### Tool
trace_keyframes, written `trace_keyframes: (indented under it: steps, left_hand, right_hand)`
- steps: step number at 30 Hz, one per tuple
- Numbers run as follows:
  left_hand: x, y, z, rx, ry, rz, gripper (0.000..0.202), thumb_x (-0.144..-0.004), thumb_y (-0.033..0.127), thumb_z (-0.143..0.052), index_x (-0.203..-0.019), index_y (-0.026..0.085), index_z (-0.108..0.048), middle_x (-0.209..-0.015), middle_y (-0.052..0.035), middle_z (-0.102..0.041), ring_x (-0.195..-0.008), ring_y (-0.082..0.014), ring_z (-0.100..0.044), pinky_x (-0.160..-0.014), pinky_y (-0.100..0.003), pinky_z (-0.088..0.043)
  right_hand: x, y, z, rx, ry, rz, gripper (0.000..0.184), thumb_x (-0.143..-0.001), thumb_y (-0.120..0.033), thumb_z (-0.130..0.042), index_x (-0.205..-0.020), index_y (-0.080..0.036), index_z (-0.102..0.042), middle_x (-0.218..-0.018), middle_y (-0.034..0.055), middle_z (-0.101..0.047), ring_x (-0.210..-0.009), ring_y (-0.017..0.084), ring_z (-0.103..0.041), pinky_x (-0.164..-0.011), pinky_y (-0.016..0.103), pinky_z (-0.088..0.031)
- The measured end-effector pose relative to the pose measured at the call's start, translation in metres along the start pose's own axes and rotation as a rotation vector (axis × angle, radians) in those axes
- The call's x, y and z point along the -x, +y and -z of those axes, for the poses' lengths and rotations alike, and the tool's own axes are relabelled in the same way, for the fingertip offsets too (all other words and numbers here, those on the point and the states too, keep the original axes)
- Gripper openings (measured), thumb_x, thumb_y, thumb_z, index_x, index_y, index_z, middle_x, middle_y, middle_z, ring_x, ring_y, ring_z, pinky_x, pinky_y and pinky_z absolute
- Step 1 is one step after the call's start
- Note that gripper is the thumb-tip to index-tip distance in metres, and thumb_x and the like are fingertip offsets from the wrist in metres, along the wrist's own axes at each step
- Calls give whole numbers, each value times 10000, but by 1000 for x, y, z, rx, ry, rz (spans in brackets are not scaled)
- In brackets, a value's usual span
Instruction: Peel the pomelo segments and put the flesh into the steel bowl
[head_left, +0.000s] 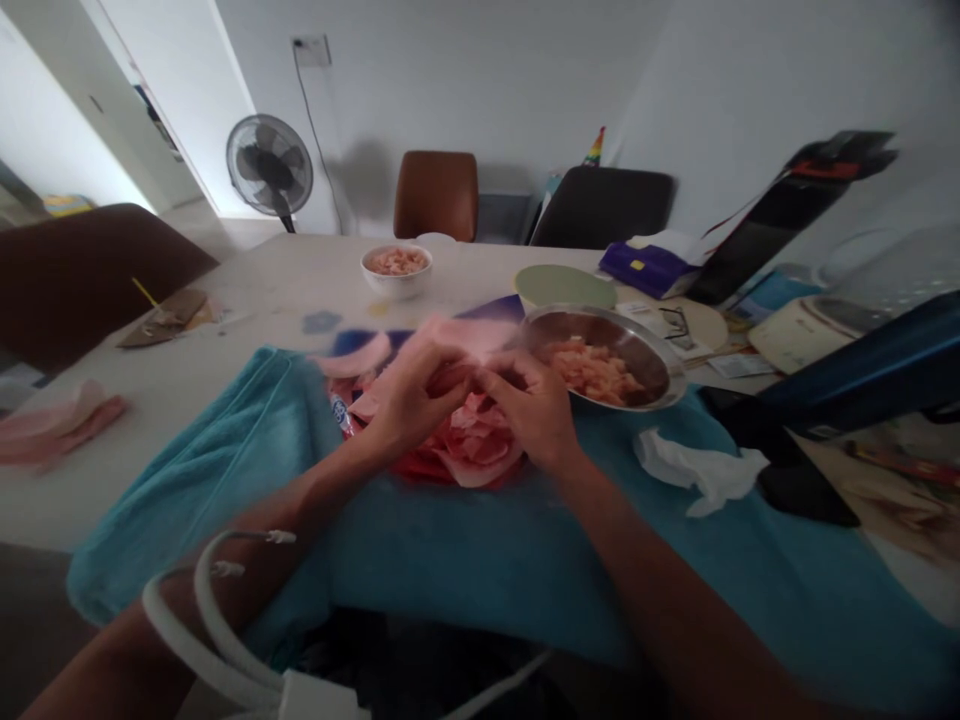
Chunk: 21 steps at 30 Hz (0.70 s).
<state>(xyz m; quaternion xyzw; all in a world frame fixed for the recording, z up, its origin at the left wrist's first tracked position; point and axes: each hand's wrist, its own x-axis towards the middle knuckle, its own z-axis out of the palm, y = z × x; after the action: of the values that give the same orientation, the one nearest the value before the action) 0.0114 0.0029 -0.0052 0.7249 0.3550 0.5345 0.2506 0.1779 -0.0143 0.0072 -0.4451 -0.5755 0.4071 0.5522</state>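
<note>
Both my hands meet over a pile of pink peel pieces (472, 450) lying on a teal towel (450, 540). My left hand (409, 400) has its fingers curled round a pale pink piece of fruit or peel (457, 340), blurred by motion. My right hand (532, 405) pinches the same piece from the other side. Just right of my right hand stands a steel bowl (660, 355) holding pinkish-orange fruit flesh (596, 370).
A white bowl (396, 268) of the same flesh stands farther back. A crumpled tissue (701, 470) lies on the towel at right. A green plate (564, 286), glasses, papers and dark cases crowd the right side. More pink peel (52, 425) lies at left. Chairs and a fan (270, 168) stand behind.
</note>
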Motion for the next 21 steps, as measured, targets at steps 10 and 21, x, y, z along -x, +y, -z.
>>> trace_keyframes:
  steps: [10,21]
  left_hand:
    - [-1,14,1,11,-35,18,92,-795,215,-760,-865,230,-702,-887,-43,-712,-874,-191,-609,-840,-332,-481]
    - [-9,8,8,808,-172,630,275,-728,366,-871,-858,167,-732,-800,-28,-719,-729,-145,-673,-733,-272,-557]
  right_hand:
    - [7,-2,-15,214,228,163,144,-814,-220,-617,-687,-244,-553,-692,-14,-613,-668,146,-576,-680,315,-491]
    - [0,-8,-5,-515,-89,-294,210,-645,-252,-724,-599,-217,-522,-518,-48,-551,-476,85,-500,-464,215,-457]
